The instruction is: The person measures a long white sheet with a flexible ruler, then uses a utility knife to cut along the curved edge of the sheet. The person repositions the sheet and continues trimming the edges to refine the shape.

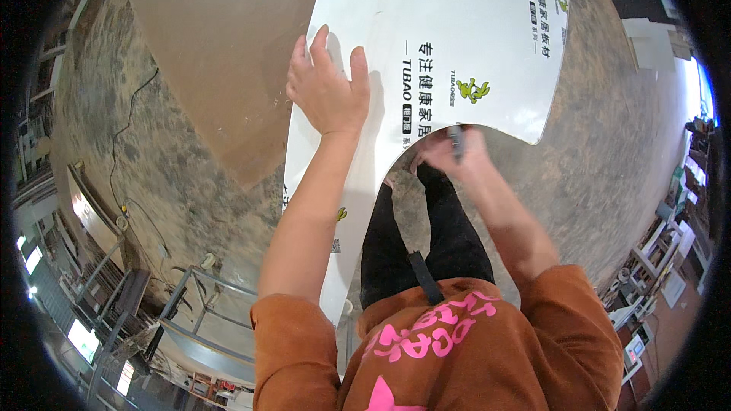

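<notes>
A large white-faced board with printed writing and small green figures lies before me, a deep curved cut-out in its near edge. My left hand rests on the board near its left edge, fingers spread. At the rim of the cut-out is my right hand, blurred, its fingers closed around a small dark tool whose kind I cannot tell. The tool's upper end meets the curved edge. Part of the right hand's fingers is blurred.
Beneath and left of the white board lies a brown sheet. A black cable runs over the stained floor at the left. A metal frame stands at lower left. Tools and offcuts line a bench at far right.
</notes>
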A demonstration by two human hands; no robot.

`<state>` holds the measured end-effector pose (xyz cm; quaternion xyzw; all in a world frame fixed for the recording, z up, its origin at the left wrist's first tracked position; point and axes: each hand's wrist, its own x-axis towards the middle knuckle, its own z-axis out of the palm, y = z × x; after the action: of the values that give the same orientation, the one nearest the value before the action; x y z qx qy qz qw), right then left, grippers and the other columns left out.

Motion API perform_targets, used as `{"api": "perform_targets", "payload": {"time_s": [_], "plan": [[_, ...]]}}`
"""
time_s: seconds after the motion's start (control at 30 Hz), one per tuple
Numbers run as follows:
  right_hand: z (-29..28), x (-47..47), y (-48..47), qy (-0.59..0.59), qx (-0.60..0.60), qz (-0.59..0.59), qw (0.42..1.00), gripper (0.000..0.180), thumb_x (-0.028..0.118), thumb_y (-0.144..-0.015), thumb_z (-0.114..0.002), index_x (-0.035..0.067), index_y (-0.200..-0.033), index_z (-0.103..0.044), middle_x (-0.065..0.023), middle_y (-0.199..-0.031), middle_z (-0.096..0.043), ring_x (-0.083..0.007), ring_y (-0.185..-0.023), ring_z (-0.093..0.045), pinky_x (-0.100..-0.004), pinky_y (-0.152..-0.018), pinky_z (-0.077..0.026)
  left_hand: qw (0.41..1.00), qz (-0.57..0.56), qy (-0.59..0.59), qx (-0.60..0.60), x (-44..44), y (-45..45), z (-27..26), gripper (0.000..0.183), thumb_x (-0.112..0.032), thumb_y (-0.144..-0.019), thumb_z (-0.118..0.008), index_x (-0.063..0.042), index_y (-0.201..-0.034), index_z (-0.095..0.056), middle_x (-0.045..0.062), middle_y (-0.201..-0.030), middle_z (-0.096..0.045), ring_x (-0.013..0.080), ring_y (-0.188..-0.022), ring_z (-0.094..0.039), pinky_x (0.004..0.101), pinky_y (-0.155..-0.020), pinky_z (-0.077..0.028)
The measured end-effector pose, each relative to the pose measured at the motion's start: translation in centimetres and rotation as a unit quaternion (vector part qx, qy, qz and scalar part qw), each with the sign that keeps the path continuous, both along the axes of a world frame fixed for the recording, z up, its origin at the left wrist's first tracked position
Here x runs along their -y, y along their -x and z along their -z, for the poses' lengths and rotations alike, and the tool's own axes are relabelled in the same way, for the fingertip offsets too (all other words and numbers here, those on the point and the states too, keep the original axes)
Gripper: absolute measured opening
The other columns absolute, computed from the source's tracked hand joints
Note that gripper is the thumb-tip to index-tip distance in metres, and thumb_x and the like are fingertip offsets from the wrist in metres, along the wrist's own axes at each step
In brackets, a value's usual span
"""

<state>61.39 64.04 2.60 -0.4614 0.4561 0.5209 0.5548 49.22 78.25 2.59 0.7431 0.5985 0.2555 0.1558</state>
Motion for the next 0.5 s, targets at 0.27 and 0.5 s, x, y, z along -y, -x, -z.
{"api": "perform_targets", "payload": {"time_s": [0.27, 0.5], "plan": [[-0.6, -1.1, 2.7, 0.053, 0.059, -0.195, 0.978, 0.04, 0.043, -0.092, -0.037, 0.008, -0.094, -0.055, -0.0029, -0.084, -0.055, -0.0161, -0.076, -0.052, -0.0378, -0.07, -0.048, 1.0, -0.003, 0.001, 0.01, 0.1, 0.2, 0.0, 0.061, -0.057, -0.087, -0.043, -0.015, -0.13, -0.045, 0.02, -0.133, -0.04, 0.0369, -0.123, -0.036, 0.0517, -0.1, -0.023], [-1.9, 0.6, 8.7, -0.01, -0.124, -0.239, 0.963, 0.036, 0.038, -0.092, -0.034, 0.013, -0.109, -0.055, -0.0076, -0.106, -0.061, -0.0219, -0.091, -0.059, -0.0391, -0.068, -0.052, 0.999, -0.011, -0.003, 0.038, 0.1, 0.2, 0.1, 0.059, -0.054, -0.086, -0.047, -0.014, -0.13, -0.045, 0.019, -0.133, -0.039, 0.0363, -0.122, -0.036, 0.0504, -0.1, -0.024]]}}
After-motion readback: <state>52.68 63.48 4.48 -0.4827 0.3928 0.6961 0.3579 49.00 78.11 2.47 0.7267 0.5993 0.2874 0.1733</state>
